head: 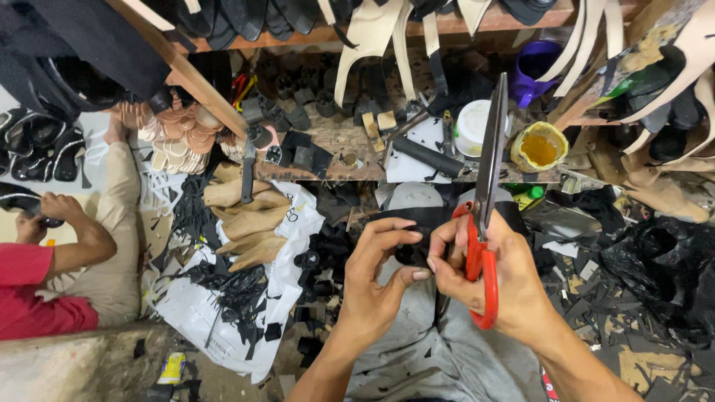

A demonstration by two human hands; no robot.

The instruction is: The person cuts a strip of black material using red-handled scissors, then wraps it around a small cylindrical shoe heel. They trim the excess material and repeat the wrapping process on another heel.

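My left hand [376, 279] and my right hand [495, 275] meet over my lap and pinch a small black piece of material [412, 253] between the fingertips. Red-handled scissors [484, 216] hang on my right hand's fingers, their blades pointing up and nearly closed. A black strap [424, 216] lies just behind the piece.
A low wooden bench [335, 141] carries black blocks, a white tub [474, 126] and a yellow glue pot [539, 147]. Tan shoe lasts [249, 219] lie on white sheeting with black scraps. A co-worker in a red shirt [33, 290] sits at left. Black offcuts [655, 268] pile at right.
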